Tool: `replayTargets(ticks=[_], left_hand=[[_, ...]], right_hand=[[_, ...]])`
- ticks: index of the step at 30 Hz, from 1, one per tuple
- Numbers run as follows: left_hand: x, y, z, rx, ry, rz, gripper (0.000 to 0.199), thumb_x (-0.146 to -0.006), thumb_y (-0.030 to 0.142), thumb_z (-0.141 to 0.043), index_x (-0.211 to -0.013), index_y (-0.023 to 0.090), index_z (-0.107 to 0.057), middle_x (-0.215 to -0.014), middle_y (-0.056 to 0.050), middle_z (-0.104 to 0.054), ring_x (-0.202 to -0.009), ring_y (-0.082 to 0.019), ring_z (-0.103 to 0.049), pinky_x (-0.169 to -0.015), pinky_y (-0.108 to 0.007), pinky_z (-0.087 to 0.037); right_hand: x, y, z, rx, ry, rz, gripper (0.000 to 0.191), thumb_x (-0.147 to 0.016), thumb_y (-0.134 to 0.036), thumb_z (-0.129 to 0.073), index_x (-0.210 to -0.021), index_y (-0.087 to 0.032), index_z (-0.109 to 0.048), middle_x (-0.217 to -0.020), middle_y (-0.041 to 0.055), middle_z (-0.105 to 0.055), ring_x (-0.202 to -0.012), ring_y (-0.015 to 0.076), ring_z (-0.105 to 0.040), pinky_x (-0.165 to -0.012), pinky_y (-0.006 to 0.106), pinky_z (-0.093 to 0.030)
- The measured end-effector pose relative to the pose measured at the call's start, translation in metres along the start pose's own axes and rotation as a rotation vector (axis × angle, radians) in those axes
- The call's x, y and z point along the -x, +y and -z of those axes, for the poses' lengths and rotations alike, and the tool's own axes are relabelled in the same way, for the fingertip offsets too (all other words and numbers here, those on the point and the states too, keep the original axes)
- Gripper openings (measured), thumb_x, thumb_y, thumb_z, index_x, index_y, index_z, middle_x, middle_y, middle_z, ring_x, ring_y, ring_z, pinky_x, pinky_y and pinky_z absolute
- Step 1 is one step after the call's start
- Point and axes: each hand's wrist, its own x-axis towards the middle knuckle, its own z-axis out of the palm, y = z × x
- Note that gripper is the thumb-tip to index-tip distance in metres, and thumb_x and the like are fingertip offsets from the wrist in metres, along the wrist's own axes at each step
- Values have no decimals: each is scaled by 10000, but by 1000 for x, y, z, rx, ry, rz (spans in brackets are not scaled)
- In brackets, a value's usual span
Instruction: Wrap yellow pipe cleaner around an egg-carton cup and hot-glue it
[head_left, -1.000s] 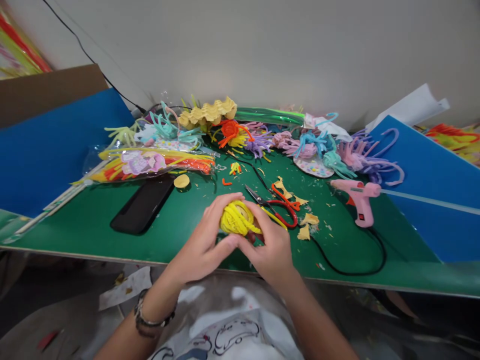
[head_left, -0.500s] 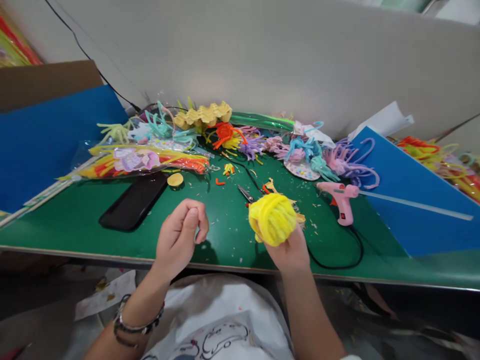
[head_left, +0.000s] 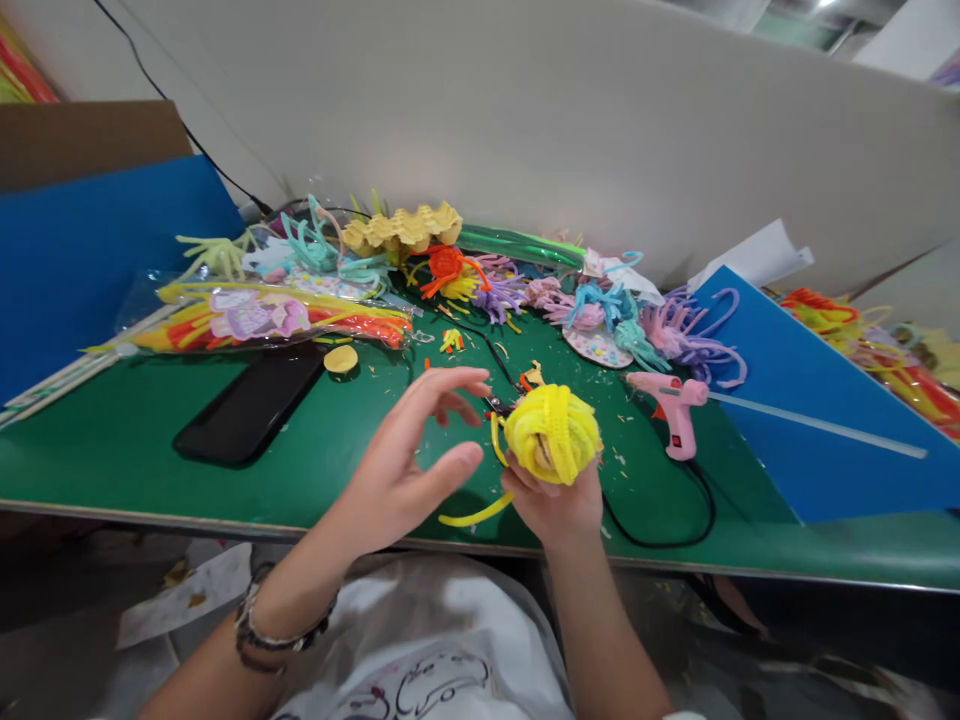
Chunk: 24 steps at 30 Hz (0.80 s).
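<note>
A round bundle of yellow pipe cleaners sits in my right hand, whose fingers wrap its underside. Loose yellow ends stick out from the bundle to the left, one reaching low over the table's front edge. My left hand hovers just left of the bundle, empty, with thumb and fingers apart. Behind the bundle lie scissors, mostly hidden by it. Small orange and yellow clippings lie farther back on the green table.
To the right lies a pink glue gun with a black cord. A black phone and a bagged pack of pipe cleaners are at left. Colourful pipe-cleaner pieces and an egg carton line the back. Blue panels flank the table.
My left hand has opened from a closed fist and moved right, toward the bundle. The yellow bundle has turned in my right hand, and its loose ends now show on the left.
</note>
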Motion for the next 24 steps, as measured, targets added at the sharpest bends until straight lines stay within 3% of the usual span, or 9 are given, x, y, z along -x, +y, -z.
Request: replayTargets(ticks=[5, 11, 19, 24], left_hand=[[-12, -3, -7, -204, -140, -64, 533, -778, 342, -597, -1254, 187, -413, -1214, -121, -502, -1073, -224, -496, -878, -318, -428], [-15, -14, -12, -297, -120, 38, 537, -792, 373, -566, -1258, 139, -435, -1217, -149, -491, -1140, -248, -481, -926, -329, -427], [-19, -31, -17, -388, -98, 12, 623, -810, 379, -564, -1355, 219, -307, -1268, -121, -521, -1159, -252, -493, -959, -388, -410], [-22, -31, -16, -388, -130, 94, 628, -767, 414, -605, -1303, 175, -382, -1250, -144, -551, -1140, -262, -523, -942, -383, -432]], right_hand=[[-7, 2, -12, -40, 76, -123, 422, -489, -590, -733, -563, -224, -536, -372, -104, -265, -368, 51, -167, -361, 163, -240], [-12, 6, -18, -228, 154, -270, 428, -453, -513, -797, -592, -204, -535, -394, -118, -226, -394, 36, -149, -358, 111, -227], [-19, 8, -20, -183, 177, -191, 487, -536, -621, -709, -568, -187, -491, -407, -118, -200, -383, 29, -163, -366, 110, -254], [-22, 13, -13, -83, 331, -131, 439, -504, -587, -733, -675, -214, -576, -472, -83, -406, -408, 44, -303, -371, 146, -289]])
